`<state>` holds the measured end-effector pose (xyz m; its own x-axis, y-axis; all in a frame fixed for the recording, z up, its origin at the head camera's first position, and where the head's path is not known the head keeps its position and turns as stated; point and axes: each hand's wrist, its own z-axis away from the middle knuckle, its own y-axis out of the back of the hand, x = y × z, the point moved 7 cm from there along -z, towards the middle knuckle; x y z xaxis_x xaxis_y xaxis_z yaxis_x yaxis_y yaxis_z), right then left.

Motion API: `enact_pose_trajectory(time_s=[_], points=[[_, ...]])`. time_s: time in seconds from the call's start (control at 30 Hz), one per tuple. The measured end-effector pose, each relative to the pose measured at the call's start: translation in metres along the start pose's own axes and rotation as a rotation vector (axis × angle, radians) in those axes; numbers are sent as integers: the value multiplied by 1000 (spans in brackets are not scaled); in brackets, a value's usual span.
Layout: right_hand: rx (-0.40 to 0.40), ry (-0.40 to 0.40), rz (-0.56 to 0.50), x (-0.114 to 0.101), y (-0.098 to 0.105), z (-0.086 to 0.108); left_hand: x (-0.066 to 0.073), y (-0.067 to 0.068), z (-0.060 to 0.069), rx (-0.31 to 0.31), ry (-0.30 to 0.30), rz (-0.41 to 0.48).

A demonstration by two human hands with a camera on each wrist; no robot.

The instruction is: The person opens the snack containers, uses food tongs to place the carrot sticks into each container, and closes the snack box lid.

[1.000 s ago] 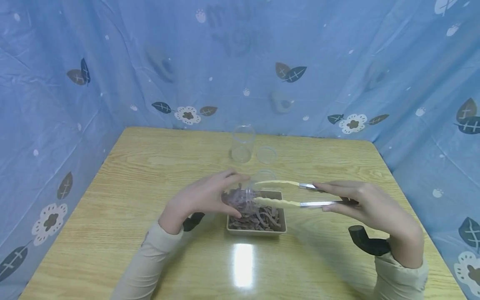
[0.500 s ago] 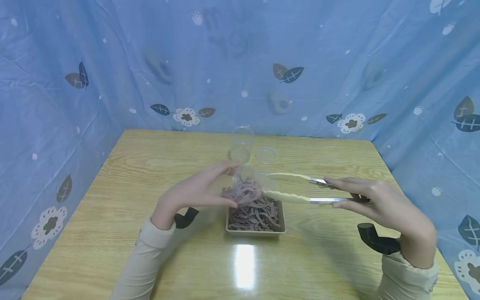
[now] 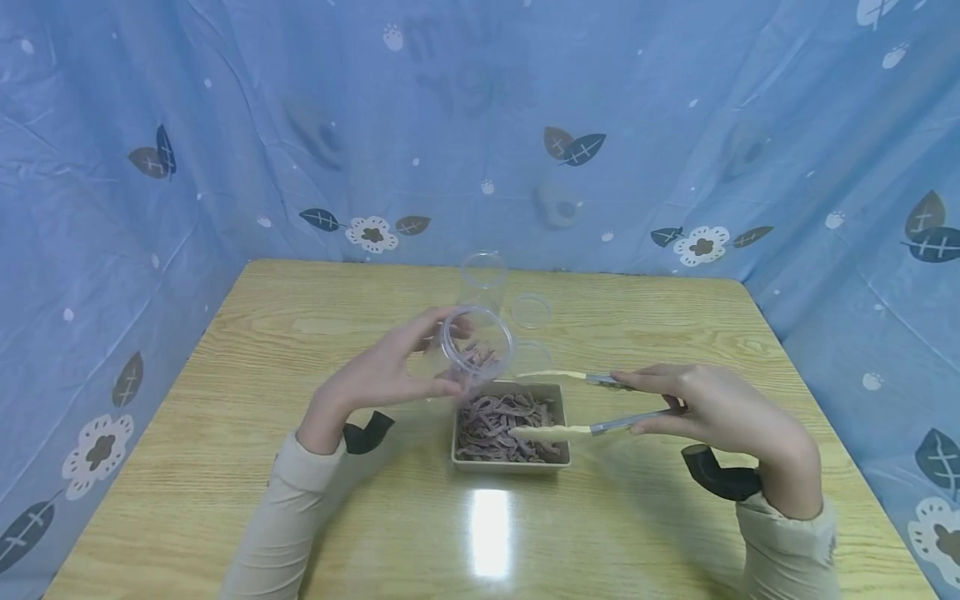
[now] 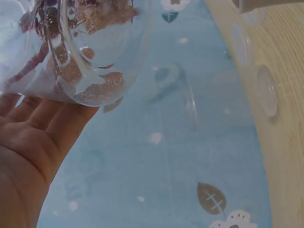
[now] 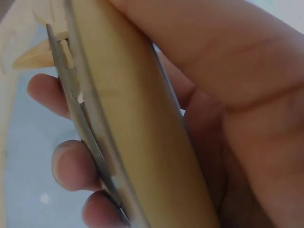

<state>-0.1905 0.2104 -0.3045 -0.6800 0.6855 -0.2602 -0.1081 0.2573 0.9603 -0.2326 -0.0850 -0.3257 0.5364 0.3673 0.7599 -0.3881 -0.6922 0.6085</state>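
Observation:
My left hand [image 3: 375, 367] grips a clear plastic jar [image 3: 477, 337], tilted with its round mouth facing the head camera. Some purplish-brown strips lie inside; the left wrist view shows them through the jar wall [image 4: 97, 61], with fingers [image 4: 61, 116] beneath it. Below and just right of the jar stands a rectangular beige box [image 3: 512, 468] holding many such dried strips [image 3: 498, 417]. My right hand [image 3: 720, 408] holds metal tongs [image 3: 615, 423] with pale yellow wavy tips. The tongs' arms are spread, the nearer tip over the strips. The right wrist view shows the tongs' handle [image 5: 133, 114] close up.
Behind the box stands another clear jar [image 3: 483, 271]. Two clear round lids lie near it, one lid [image 3: 531, 311] beside that jar and one lid [image 3: 536, 354] closer to the box. A blue patterned curtain [image 3: 480, 167] encloses the wooden table [image 3: 337, 292].
The left hand has drawn the jar up and left, turning its mouth from rightward over the box to face the head camera. The tongs shifted right, then back left and lower, with arms wider apart.

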Motion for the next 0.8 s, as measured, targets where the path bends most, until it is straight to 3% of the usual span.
enact_pose_trajectory(time_s=[0.3, 0.8], points=[[-121, -17, 55, -11, -29, -17, -1, 1, 1, 3, -33, 35], [-111, -19, 78, -17, -42, -29, -6, 2, 2, 5, 9, 18]])
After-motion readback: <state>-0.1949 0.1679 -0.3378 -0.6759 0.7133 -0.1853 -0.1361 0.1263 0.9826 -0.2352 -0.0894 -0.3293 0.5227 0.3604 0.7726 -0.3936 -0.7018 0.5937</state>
